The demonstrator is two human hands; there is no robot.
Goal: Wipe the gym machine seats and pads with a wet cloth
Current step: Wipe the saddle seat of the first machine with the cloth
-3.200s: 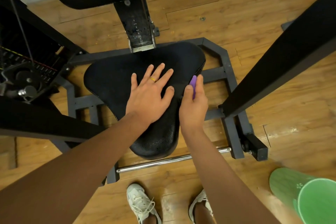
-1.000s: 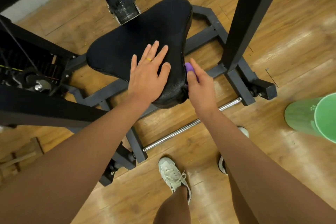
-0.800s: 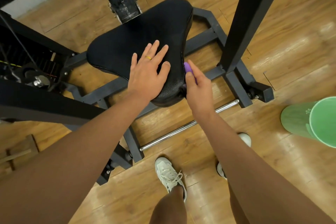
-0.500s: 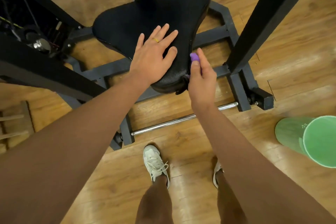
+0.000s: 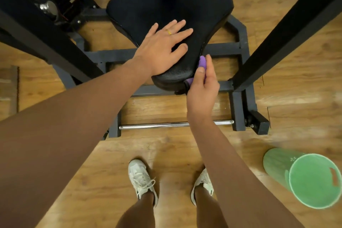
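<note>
A black triangular padded seat (image 5: 166,7) sits on a dark metal frame in the upper middle of the head view. My left hand (image 5: 162,48) lies flat on the seat's near part, fingers spread and straight. My right hand (image 5: 201,87) grips a small purple cloth (image 5: 202,62) and holds it against the seat's right side edge near the narrow front tip. Most of the cloth is hidden inside the hand.
A green bucket (image 5: 277,161) stands on the wooden floor at the lower right. Black machine beams cross at the left (image 5: 46,39) and the right (image 5: 288,24). A chrome bar (image 5: 157,126) runs along the frame's front, and my white shoes (image 5: 140,177) stand just behind it.
The camera has swung so the seat now lies square ahead. My right hand with the cloth has slid along the seat's right edge toward the front tip. My left hand stays flat on the seat.
</note>
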